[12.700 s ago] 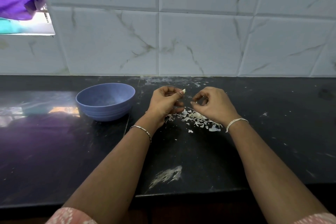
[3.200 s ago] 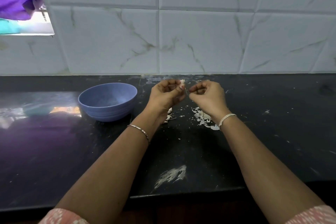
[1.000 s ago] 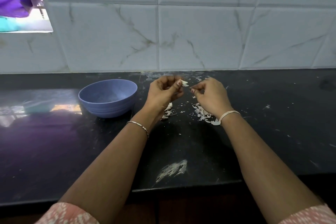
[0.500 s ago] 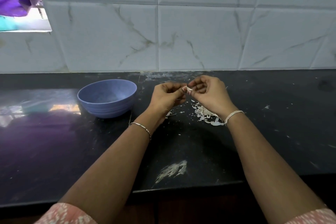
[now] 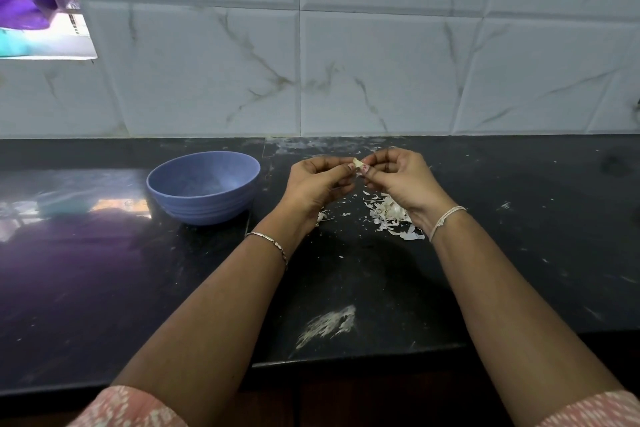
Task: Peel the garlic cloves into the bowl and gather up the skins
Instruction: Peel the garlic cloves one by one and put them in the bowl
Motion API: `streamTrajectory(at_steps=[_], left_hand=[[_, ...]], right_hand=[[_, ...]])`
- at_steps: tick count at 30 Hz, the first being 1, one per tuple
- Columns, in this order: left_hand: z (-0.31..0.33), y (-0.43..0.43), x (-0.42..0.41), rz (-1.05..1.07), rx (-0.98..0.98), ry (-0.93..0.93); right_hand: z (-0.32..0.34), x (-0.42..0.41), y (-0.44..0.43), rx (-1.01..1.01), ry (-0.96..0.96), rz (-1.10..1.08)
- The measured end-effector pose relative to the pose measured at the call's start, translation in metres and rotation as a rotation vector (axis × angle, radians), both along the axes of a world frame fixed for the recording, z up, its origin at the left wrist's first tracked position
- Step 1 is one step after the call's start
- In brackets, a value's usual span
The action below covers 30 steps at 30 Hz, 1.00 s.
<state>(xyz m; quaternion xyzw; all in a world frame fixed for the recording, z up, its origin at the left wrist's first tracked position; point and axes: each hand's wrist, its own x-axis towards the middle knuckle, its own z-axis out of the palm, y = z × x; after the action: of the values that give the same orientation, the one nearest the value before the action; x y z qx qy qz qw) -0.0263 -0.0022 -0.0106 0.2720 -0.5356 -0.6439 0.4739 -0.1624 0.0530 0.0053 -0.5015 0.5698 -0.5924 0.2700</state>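
The clove (image 5: 356,162) is sitting just above centre of the frame, raised over the table (image 5: 104,270) between both hands. The left hand (image 5: 317,184) is gripping it from the left, its fingers (image 5: 341,170) curled inward and pinching the clove at their tips. The right hand (image 5: 403,180) is meeting it from the right, its fingers (image 5: 375,158) also curled, with the thumb tip pressing against the clove. The fingertips of the two hands are touching around the clove, so most of it is hidden.

Below the right hand, a pile of skins (image 5: 389,217) is lying on the table, partly covered by the right wrist. A few scraps are lying beside the left wrist.

The bowl (image 5: 204,187) is standing upright to the left of the hands, near but apart from the left hand; its contents cannot be told.

A bracelet (image 5: 268,243) is circling the left wrist and a pale band (image 5: 446,220) the right. A white smear (image 5: 327,324) is marking the table near its front edge. A tiled wall (image 5: 381,62) is rising behind the table.
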Motion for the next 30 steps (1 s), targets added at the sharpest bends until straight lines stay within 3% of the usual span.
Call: streamTrajectory(at_steps=[5,9,15,21,27,30], left_hand=[[0.000,-0.001,0.000,0.011,0.064,0.014],[-0.001,-0.003,0.001,0.007,0.085,-0.004],[-0.003,-0.004,-0.004,0.025,-0.050,-0.176],[-0.010,-0.009,-0.006,0.146,-0.263,-0.344],[0.000,-0.002,-0.006,0.036,-0.144,-0.084],[0.001,-0.001,-0.006,0.006,-0.170,-0.074]], right_hand=[[0.001,0.004,0.002,-0.025,-0.047,0.012],[0.006,0.004,0.005,-0.076,-0.240,0.035],[0.011,0.001,0.007,-0.040,-0.495,0.084],[0.010,-0.003,0.008,0.051,-0.512,0.097],[0.007,-0.005,0.006,0.119,-0.483,0.067],[0.006,-0.003,0.005,0.123,-0.444,0.064]])
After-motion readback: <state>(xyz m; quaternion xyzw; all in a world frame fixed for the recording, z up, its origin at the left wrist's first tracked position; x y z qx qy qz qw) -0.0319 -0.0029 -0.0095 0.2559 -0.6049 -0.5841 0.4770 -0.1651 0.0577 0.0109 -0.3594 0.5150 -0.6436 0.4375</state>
